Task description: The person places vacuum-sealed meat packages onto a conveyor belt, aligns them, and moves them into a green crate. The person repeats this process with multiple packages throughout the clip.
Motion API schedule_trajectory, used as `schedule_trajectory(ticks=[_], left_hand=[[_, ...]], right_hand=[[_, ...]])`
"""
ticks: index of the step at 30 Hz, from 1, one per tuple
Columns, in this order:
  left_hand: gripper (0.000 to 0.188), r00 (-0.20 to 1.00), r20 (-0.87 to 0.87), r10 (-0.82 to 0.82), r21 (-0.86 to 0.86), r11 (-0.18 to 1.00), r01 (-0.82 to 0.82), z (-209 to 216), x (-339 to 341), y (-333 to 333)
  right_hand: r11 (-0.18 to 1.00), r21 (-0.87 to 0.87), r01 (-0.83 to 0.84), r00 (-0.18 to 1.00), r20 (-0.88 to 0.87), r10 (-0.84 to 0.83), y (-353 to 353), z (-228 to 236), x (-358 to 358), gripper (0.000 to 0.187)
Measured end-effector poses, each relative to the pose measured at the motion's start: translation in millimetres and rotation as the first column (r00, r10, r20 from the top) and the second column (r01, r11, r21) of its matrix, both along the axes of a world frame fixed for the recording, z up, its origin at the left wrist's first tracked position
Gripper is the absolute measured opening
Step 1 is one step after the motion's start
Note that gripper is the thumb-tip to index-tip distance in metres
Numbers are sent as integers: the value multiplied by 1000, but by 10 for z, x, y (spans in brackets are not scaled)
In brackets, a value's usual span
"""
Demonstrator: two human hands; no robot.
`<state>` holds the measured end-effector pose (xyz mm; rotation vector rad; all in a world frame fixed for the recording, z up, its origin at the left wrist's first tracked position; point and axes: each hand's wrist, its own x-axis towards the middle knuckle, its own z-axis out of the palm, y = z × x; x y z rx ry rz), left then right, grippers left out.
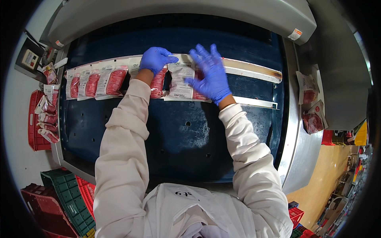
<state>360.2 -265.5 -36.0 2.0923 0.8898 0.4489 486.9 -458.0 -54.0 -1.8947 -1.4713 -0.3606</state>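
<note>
A food-packing plant, seemingly — steel machine (178,11), filled pouches (112,81), crates (72,203).

My left arm (123,146) reaches forward, the blue-gloved left grip (154,60) palm down, thumb pointing right. My right arm (252,154) slants inward; the right grip (212,77), gloved too, is spread and blurred. Both wrists (145,76) show bare skin.

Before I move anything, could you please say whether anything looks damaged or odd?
To the right of the right hand, the upper bar looks browned toward its right end, unlike its paler stretch; a pale, scuffed-looking patch interrupts the dark blue bed.
</note>
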Motion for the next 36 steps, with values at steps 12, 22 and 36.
schedule_trajectory(ticks=[12, 22, 36], left_hand=[[21, 978, 207, -1, 405, 910, -85, 11, 51, -295], [23, 990, 24, -136, 516, 850, 104, 10, -110, -151], [23, 981, 83, -174, 333, 933, 138, -100, -150, 41]], right_hand=[[940, -318, -121, 992, -16, 122, -46, -24, 12, 74], [955, -109, 276, 954, -87, -286, -61, 117, 308, 20], [981, 56, 185, 977, -118, -177, 36, 3, 430, 19]])
